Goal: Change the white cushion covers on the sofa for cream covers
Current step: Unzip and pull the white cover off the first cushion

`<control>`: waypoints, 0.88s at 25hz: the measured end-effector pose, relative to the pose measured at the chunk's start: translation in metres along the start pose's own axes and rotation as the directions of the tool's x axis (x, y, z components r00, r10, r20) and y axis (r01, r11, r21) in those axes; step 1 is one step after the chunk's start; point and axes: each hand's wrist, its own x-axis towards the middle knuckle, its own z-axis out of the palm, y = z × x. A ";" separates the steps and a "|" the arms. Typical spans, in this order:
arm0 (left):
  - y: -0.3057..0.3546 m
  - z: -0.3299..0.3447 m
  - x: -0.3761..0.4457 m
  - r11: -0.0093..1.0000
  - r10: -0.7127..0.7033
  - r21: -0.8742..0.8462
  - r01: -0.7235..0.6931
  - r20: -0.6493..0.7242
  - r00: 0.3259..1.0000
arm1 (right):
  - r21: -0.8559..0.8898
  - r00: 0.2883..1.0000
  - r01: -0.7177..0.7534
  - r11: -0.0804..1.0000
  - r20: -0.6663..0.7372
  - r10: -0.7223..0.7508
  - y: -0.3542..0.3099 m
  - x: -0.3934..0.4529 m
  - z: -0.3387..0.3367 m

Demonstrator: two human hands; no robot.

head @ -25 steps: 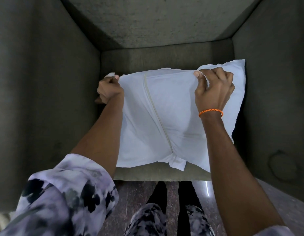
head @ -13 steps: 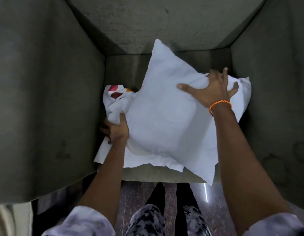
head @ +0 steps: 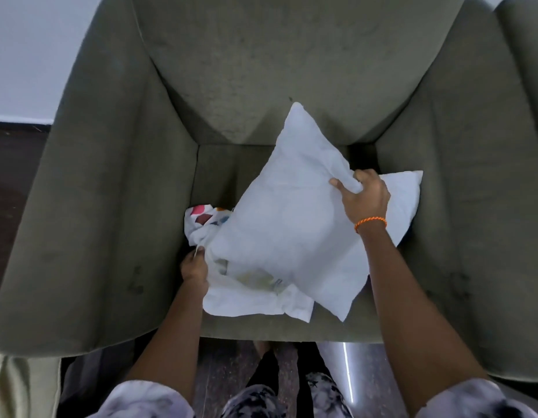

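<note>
Cushion (head: 286, 224): plump white pillow, soft wrinkled fabric, roughly square with pointed corners, lying tilted on the sofa (head: 292, 70) seat, one corner aimed at the backrest.
Cover (head: 249, 300): limp white cloth with a coloured dot print at its far-left end, crumpled under and left of the cushion near the seat's front edge.
Right hand (head: 363, 197): fingers curled into a bunched fold at the cushion's right edge, gripping it; orange braided band on the wrist.
Left hand (head: 195, 267): fingers pinch the cover's edge at the cushion's left side.
Change: half a second ago the right hand lay spread flat on the cushion; now it clutches the fabric.
Sofa: grey-green coarse upholstery, thick padded arms. Dark polished floor (head: 225, 372) in front; pale wall (head: 35, 55) at far left.
</note>
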 end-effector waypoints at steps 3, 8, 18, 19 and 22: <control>0.010 0.000 -0.014 0.995 -0.039 -0.092 0.036 -0.032 0.999 | 0.042 0.993 0.041 0.998 -0.108 -0.036 -0.027 0.018 -0.015; 0.030 0.003 -0.043 0.990 -0.061 -0.128 0.061 0.006 0.998 | 0.142 0.953 0.079 0.987 -0.300 -0.033 -0.076 0.046 -0.032; 0.057 0.018 -0.070 0.991 -0.054 0.135 0.007 0.350 0.935 | -0.043 0.965 -0.219 0.975 0.139 0.223 -0.070 0.030 0.017; 0.061 0.020 -0.075 0.987 -0.080 0.157 0.023 0.369 0.926 | 0.013 0.956 -0.259 0.966 0.149 0.254 -0.062 0.017 0.014; 0.076 0.027 -0.099 0.988 -0.134 0.129 0.080 0.490 0.862 | 0.211 0.878 -0.460 0.863 0.255 0.405 -0.044 -0.032 0.002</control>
